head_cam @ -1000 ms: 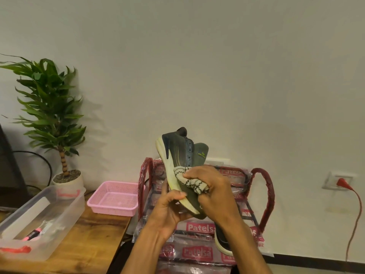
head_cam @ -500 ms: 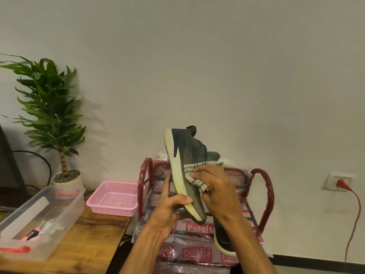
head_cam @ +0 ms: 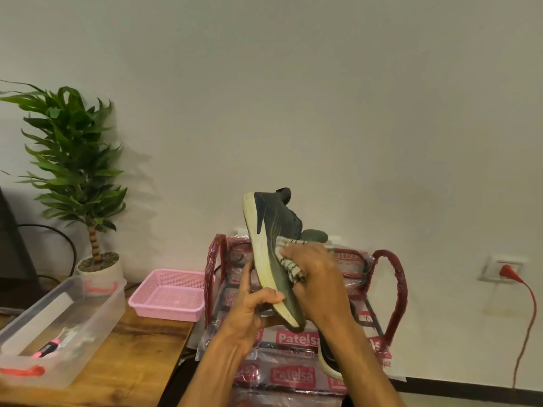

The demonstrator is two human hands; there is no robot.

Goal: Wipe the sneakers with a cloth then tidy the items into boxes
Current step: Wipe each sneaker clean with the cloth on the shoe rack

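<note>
I hold a dark grey sneaker (head_cam: 280,227) with a cream sole upright in front of me, heel up and toe down. My left hand (head_cam: 252,309) grips its sole near the toe. My right hand (head_cam: 317,277) presses a striped white cloth (head_cam: 289,264) against the shoe's side. The second sneaker (head_cam: 330,362) lies on the plastic-wrapped chair seat (head_cam: 296,339) below, mostly hidden behind my right forearm.
A pink mesh basket (head_cam: 170,295) and a clear plastic box (head_cam: 55,324) holding a pink marker sit on the wooden table (head_cam: 132,356) at left. A potted plant (head_cam: 73,171) stands behind them. A red plug and cable (head_cam: 511,274) hang from the wall socket at right.
The sneaker has turned so its sole faces me more and has risen a little. My right hand has slid the cloth along the shoe's side.
</note>
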